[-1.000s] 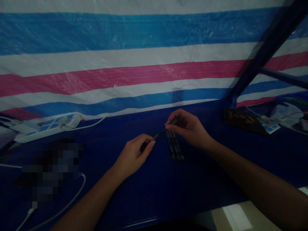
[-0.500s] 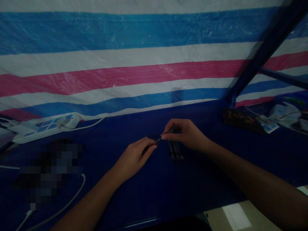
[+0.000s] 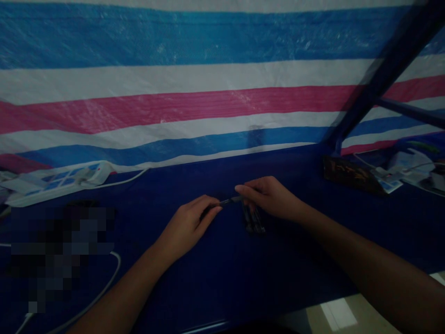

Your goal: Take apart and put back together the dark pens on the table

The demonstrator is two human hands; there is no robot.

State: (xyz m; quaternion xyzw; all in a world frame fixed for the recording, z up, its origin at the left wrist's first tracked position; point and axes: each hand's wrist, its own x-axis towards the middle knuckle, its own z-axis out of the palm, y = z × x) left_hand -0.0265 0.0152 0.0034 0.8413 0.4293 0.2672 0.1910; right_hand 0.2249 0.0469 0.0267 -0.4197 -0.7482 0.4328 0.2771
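Observation:
A thin dark pen-like stick (image 3: 227, 202) spans the gap between my two hands above the blue table (image 3: 222, 278). My left hand (image 3: 194, 220) pinches its left end between thumb and fingers. At its right end, my right hand (image 3: 269, 197) is closed on it, the thumb lying along the top. Several similar dark sticks (image 3: 253, 220) lie side by side on the table, just below my right hand and partly hidden by it.
At the back left lies a white power strip (image 3: 62, 181) with a cable. A blurred dark object (image 3: 66, 246) and a white cable sit at the left. A dark box (image 3: 351, 174) and plugs stand back right, near a blue frame post (image 3: 382, 79). Striped sheeting hangs behind.
My left hand has shifted slightly left with the stick, which now lies more level. My right hand has turned a little, its thumb lifted. The view has shifted slightly.

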